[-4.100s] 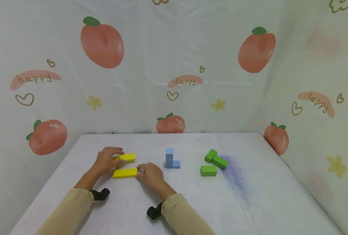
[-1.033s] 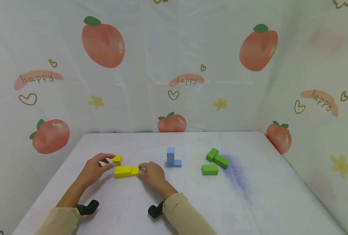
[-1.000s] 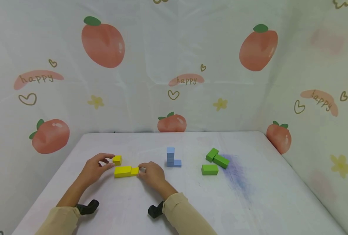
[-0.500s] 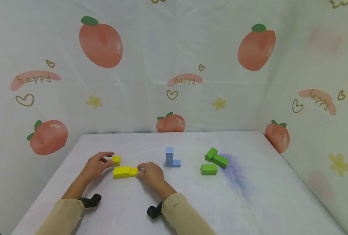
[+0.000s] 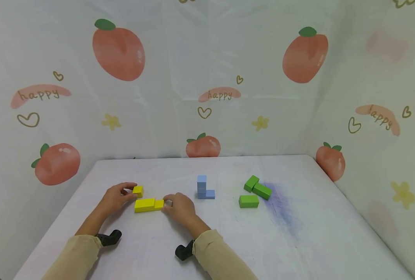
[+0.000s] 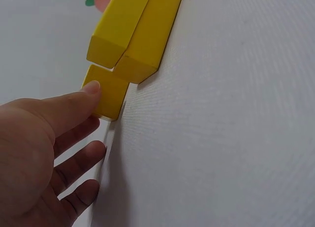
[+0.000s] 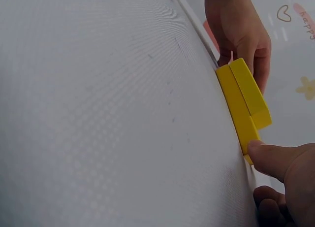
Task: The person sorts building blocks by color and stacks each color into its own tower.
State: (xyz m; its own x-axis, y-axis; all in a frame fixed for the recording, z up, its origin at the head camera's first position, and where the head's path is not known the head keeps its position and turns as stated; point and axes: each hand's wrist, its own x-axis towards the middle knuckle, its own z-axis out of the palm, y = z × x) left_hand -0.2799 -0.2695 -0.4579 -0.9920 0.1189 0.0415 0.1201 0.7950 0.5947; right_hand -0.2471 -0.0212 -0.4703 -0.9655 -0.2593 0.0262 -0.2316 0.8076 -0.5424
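In the head view my left hand (image 5: 115, 198) pinches a small yellow block (image 5: 138, 191) on the table, its thumb on the near side. The left wrist view shows that thumb on the block (image 6: 109, 96), with the other fingers partly behind. Just in front lies a long, low yellow block (image 5: 159, 205), with a shorter yellow block (image 5: 145, 205) on top, toward its left end. My right hand (image 5: 181, 210) pinches the right end of the low block. In the right wrist view the thumb presses that end, and the upper block (image 7: 250, 91) sits flush at the far end.
Light blue blocks (image 5: 202, 183) form an upright L at the table's middle. Three green blocks (image 5: 248, 201) lie to the right, two of them touching at an angle. Behind the white table (image 5: 333, 233) hangs a fruit-print cloth (image 5: 172, 58).
Since the earliest frame, a yellow block from behind has been set on the low one. My left hand moved off it to the small yellow block and closed on it. The right hand stayed.
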